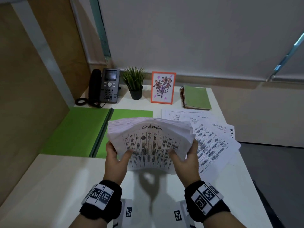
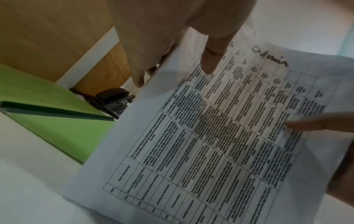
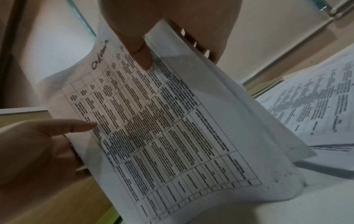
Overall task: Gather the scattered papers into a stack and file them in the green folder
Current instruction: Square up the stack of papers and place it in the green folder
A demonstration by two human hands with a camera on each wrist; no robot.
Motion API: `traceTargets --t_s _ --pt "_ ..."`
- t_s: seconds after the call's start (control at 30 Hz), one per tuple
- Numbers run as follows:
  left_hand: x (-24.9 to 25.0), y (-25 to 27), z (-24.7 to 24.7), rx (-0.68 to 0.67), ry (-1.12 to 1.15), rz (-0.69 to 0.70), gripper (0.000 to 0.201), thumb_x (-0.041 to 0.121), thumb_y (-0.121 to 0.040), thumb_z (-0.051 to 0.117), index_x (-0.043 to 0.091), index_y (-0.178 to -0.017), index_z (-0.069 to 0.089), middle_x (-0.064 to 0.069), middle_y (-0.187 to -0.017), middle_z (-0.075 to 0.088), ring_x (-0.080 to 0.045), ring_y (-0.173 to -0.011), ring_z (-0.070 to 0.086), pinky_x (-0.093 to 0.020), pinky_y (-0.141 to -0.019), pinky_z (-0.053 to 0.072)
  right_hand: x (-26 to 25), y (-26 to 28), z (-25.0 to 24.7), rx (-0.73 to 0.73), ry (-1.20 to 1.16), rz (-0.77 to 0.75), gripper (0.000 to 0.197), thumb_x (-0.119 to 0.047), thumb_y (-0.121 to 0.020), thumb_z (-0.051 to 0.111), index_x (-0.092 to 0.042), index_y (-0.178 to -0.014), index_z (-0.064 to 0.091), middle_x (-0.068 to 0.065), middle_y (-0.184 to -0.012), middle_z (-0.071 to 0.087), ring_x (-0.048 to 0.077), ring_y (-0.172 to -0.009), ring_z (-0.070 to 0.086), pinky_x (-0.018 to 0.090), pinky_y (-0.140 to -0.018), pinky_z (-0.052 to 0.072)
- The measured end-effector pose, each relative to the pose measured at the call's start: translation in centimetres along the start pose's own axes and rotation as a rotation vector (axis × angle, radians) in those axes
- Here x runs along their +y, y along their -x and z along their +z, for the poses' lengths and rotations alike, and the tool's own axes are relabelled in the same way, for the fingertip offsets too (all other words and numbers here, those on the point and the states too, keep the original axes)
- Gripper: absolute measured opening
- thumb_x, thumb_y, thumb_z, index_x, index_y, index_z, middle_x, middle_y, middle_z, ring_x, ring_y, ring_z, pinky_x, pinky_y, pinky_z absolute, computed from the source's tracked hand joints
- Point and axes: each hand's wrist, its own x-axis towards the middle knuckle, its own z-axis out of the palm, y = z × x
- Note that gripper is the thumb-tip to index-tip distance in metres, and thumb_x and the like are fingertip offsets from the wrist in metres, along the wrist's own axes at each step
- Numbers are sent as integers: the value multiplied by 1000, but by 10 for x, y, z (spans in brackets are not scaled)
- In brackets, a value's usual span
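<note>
Gripping the paper stack (image 1: 150, 142) upright with both hands, left hand (image 1: 116, 159) and right hand (image 1: 185, 159), you square its edges on the surface (image 1: 49, 186) beside the open green folder (image 1: 74, 130).

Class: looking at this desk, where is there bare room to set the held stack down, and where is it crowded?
Bare desk lies near the person, below the open green folder. The folder's flaps lie bare too. The right side is crowded with loose papers; the back edge holds phone, plant, framed drawing, notebooks.
</note>
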Motion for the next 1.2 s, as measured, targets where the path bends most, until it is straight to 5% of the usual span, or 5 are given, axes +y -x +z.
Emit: traceTargets --t_s 0.37,0.5,0.67,1.0,1.2 --pt "-10 -3 -7 -8 29 -29 38 3 -85 64 21 -115 51 7 -107 65 -6 -100 61 -35 -98 44 -14 3 4 14 43 -11 64 -19 -71 72 -56 -111 39 1 -114 59 18 -107 60 34 -90 50" --pt "-11 -1 -9 0 47 -36 37 -2 -87 58 11 -121 50 6 -108 64 7 -92 64 -22 -93 48 -52 -9 3 144 273 -528 83 -24 -65 59 -23 -141 25 7 -144 31 24 -138 30 52 -115 23" --pt "-11 -2 -5 1 103 -25 38 -8 -86 55 12 -118 53 13 -100 71 2 -94 66 -15 -87 51 -80 -11 35 -149 912 -904 89 -22 -65 58 -24 -147 26 6 -152 31 25 -143 24 56 -116 2" --pt "-15 -5 -6 22 120 -40 34 -8 -86 55 18 -108 56 19 -93 73 6 -90 65 -14 -86 51 -68 -23 32 -278 1011 -696 82 -27 -72 57 -26 -146 24 -1 -156 24 19 -145 16 52 -116 -5" --pt "-11 -6 -14 11 124 -50 36 -7 -85 57 4 -120 54 8 -97 72 4 -87 67 -12 -81 52 -31 -35 -13 -79 473 -45 106 -25 -72 75 -33 -149 3 -4 -158 6 13 -146 4 50 -119 5"
